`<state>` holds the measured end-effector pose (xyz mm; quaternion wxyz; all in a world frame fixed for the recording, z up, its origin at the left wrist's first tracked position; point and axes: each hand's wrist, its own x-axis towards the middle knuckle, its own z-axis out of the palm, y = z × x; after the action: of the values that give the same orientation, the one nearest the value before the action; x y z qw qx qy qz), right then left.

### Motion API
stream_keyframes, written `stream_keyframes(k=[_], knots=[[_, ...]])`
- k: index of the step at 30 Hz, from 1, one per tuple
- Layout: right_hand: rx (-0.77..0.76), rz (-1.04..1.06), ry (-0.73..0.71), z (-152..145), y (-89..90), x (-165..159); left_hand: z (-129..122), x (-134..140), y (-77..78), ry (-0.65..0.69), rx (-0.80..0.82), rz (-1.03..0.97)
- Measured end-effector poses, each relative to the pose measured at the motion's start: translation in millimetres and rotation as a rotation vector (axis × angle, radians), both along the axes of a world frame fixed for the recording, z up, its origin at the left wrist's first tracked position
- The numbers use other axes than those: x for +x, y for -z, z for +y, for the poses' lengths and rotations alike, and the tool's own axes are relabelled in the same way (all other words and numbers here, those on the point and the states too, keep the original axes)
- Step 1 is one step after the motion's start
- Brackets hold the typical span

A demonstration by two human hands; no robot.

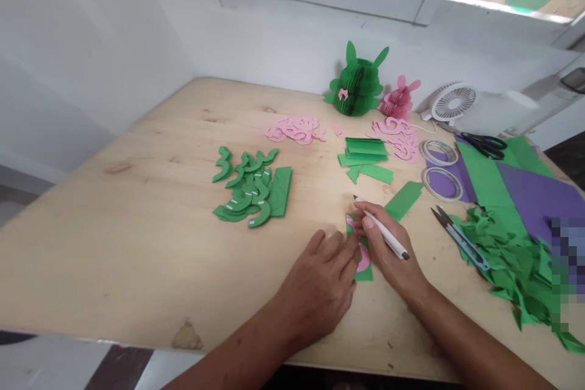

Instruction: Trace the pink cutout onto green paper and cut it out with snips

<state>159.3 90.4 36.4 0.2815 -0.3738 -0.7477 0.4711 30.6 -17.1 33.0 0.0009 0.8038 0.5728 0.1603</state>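
On a pale wooden worktop [137, 256], a person's right hand [388, 247] has its grip closed on a slim white pen with dark ends [385, 229], held slantwise, one end pointing up and away from the person. Just left of that grip, the left hand [322, 280] lies palm down, fingers extended and holding nothing between them. Under the fingers of both hands is a flat green paper strip [364, 275] with a pink curved paper cut-out [364, 259] on top, partly hidden. Just beyond the right grip is another green paper strip [406, 200]; farther beyond are folded green paper pieces [365, 149], then two loose piles of pink paper shapes [295, 131]. Farthest from the grip, near the wall, stand a large green honeycomb-paper figure with long ears [359, 88], a smaller pink one [397, 102] and a white fan [454, 102]. Well left of the grip is a heap of scalloped green paper pieces [247, 195], some with small white marks. To its right are blue-handled snips [461, 239], a mound of green paper scraps [512, 271] and, farther away, two tape rolls [425, 180] and black-handled scissors [484, 144].
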Motion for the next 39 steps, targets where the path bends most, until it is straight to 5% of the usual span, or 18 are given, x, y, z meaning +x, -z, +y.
stream_keyframes(k=[5, 18, 39], knots=[[0.130, -0.006, -0.027, -1, 2.0, 0, -3, 2, 3.4, -0.037, 0.041, 0.001], [0.172, 0.008, -0.030, -4, 0.9, -2, -42, 38, 2.1, -0.183, 0.153, -0.127], [0.068, 0.015, -0.025, -5, -2.9, -1, -22, 48, 2.8, -0.456, 0.037, -0.182]])
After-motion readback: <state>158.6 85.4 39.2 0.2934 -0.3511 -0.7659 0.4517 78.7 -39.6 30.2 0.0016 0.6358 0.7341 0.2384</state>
